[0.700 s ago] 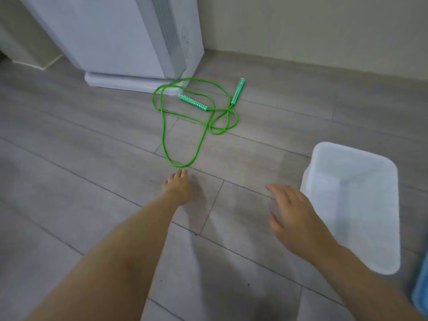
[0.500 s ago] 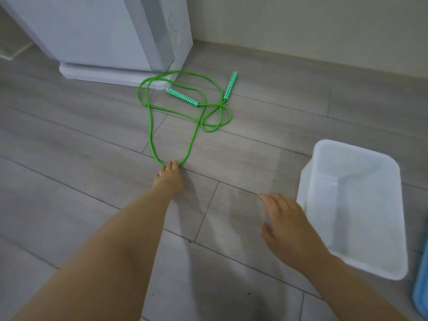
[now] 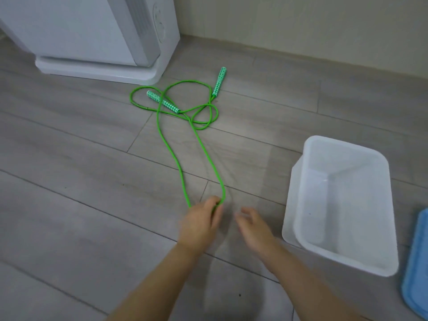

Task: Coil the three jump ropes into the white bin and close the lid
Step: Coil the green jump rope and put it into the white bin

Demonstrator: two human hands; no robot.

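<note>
Head view: one camera, looking down at floor and both forearms.
Count, ropes: one green jump rope in sight; it has two handles, patterned green and white.
Count, bins: one white bin, lid off, nothing seen inside.
Count, hands: two, bare.
Count, other: one white appliance; one blue item cut by the right edge, which may be a lid, cannot tell.
Left hand: fingers curled round the near bend of the rope's long loop, holding it just above the floor; slightly blurred.
Right hand: fingers spread and loosely bent, holding nothing, just beside the left hand, between it and the bin; blurred.
Rope position: on the floor, well apart from the bin and to its left; the long loop runs from the left hand up to a tangle of smaller loops near the base of the appliance. One handle lies across the tangle, the other points toward the wall.
Bin position: right of both hands, standing on the floor, open top toward the camera.
Surface: grey wood-look floor in long planks with thin dark seams; a few dark specks.
Room: pale wall with a low skirting line at the far edge; appliance stands at upper left against it.
Materials: rope thin, smooth and round in section; handles slim cylinders; bin translucent plastic, rectangular with rounded corners; appliance smooth plastic with a ribbed vent strip.
</note>
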